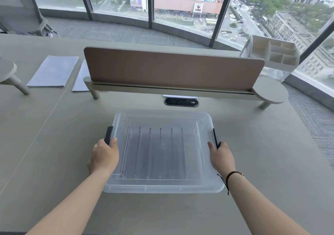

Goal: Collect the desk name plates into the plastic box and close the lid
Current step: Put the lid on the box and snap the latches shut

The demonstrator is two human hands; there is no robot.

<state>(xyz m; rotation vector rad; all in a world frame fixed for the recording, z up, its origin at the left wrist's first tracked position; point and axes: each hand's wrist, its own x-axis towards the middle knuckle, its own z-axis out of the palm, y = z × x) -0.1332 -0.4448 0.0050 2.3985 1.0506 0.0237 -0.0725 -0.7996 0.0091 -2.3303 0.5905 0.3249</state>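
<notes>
A clear plastic box [162,187] sits on the desk in front of me with its translucent lid [162,119] on top. Several clear name plates [155,153] stand in a row inside, seen through the lid. My left hand [104,157] grips the black latch [108,134] on the box's left side. My right hand [221,157] grips the black latch [215,138] on the right side, thumb resting on the lid.
A pink divider panel [173,68] on a grey rail stands behind the box. A black cable port [180,101] lies just beyond it. Papers [54,71] lie at the far left. A white organiser [274,54] stands far right. Windows ring the desk.
</notes>
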